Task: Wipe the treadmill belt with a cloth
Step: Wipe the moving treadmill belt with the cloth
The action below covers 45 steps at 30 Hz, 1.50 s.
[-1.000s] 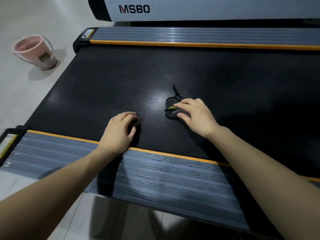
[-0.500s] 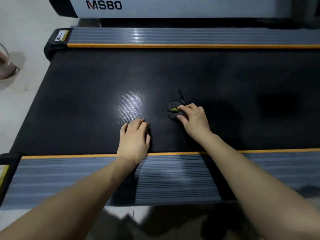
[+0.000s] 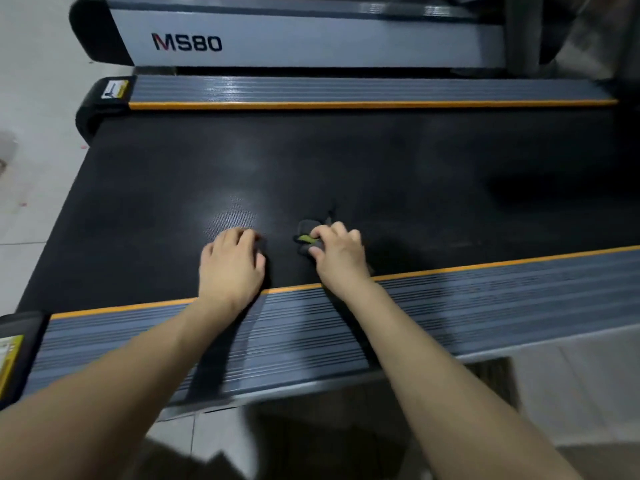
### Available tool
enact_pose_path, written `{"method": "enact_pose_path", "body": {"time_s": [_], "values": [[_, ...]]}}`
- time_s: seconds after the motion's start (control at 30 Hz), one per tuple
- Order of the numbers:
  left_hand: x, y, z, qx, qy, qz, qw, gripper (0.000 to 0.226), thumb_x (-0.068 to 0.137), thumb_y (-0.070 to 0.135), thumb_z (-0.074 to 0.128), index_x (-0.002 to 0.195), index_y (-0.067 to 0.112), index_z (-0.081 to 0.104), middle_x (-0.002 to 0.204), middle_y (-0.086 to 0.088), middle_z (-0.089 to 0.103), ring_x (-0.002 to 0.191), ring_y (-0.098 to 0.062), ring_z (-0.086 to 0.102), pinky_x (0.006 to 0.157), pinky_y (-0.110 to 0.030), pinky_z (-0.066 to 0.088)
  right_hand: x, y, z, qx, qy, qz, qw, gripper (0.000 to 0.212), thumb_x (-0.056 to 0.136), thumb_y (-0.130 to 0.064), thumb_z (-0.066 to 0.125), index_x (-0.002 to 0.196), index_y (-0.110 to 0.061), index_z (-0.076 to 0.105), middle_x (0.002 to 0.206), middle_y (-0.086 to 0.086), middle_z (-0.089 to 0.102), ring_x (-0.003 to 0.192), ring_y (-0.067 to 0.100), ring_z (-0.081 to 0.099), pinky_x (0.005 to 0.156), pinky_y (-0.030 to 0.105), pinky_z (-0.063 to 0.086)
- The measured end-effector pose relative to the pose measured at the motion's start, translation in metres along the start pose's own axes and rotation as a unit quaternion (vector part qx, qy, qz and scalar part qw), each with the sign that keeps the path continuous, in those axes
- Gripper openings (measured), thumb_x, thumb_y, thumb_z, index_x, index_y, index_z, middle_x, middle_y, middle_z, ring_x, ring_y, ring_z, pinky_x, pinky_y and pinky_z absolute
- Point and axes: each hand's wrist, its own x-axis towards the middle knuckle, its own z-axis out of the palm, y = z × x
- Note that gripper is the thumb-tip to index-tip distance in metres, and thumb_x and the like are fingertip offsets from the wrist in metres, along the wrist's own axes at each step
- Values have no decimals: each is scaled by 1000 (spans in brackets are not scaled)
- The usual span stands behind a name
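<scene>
The black treadmill belt (image 3: 346,161) runs across the view between two grey ribbed side rails with orange edges. A small dark cloth with a yellow-green patch (image 3: 306,237) lies bunched on the belt near the front rail. My right hand (image 3: 337,254) grips the cloth with curled fingers and thumb, and covers much of it. My left hand (image 3: 232,263) rests palm down on the belt just left of the cloth, about a hand's width away, holding nothing.
The near side rail (image 3: 450,306) lies under both forearms. The far rail (image 3: 346,90) runs below the white MS80 housing (image 3: 277,39). Black end caps (image 3: 100,98) with warning stickers mark the belt's left end. Tiled floor (image 3: 34,133) lies to the left.
My view has swung right, so the pink cup at the left has left the frame. Both hands have drawn closer to the near rail, and the right hand's fingers have curled tighter round the cloth.
</scene>
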Motion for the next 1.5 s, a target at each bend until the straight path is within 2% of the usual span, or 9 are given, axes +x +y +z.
{"method": "enact_pose_path", "body": {"time_s": [0.17,0.37,0.53,0.67,0.83,1.1,1.2,1.37,1.5], "values": [[-5,-32,-3,-5,-21,-13,1000,35,95,29,45,126,20,58,135,-5,55,130,-27,45,109,-47,37,5,34,-16,-32,-28,-98,994,26,91,-29,66,113,-36,54,119,-8,54,102,25,46,92,45,46],[-5,-26,-2,-25,-8,13,1000,30,95,27,45,121,20,59,132,-3,57,127,-25,47,108,-44,34,14,85,-42,-32,14,32,999,20,89,-26,68,107,-32,60,121,-5,59,105,32,49,96,46,43],[-6,-27,-5,-27,-1,17,999,29,92,28,45,118,21,58,128,-1,58,123,-22,49,108,-44,34,0,-8,6,31,-85,-143,986,20,87,-26,72,106,-31,67,117,-9,62,104,23,52,97,32,40],[-8,-29,-5,-13,-9,9,1000,28,92,27,46,114,18,60,124,-5,60,124,-26,48,106,-45,37,-3,5,-24,-18,-112,-229,967,24,89,-24,71,108,-37,64,120,-21,60,100,16,50,91,34,45],[-7,-25,-1,-2,-19,17,1000,32,90,29,42,114,18,61,125,-4,60,129,-26,47,107,-45,38,1,94,-66,-70,-70,-139,985,27,91,-25,65,108,-44,57,120,-28,61,102,13,49,97,44,46],[-7,-25,-5,-2,-13,5,1000,35,91,27,45,122,18,59,138,-4,56,135,-26,44,109,-46,38,-9,-4,-1,23,-126,-265,956,23,87,-20,71,103,-35,70,115,-19,64,99,17,53,93,30,43],[-8,-31,-10,-23,-18,0,1000,33,91,25,47,121,18,60,139,-4,56,133,-27,45,106,-47,40,-1,23,-19,12,-131,-299,945,23,88,-15,70,103,-32,70,117,-17,65,102,19,56,94,31,42],[-7,-58,-26,24,-28,4,999,37,91,26,50,126,18,60,141,-3,54,133,-28,45,105,-47,40,5,91,-53,-21,-47,-155,987,26,92,-13,63,102,-37,67,115,-19,62,101,23,52,97,44,43],[-3,-89,-36,54,-32,-19,998,34,92,26,51,124,18,60,140,-4,55,134,-28,44,104,-47,39,2,33,-15,17,-40,-203,978,22,86,-19,64,101,-33,70,113,-13,66,97,26,56,91,48,47]]}}
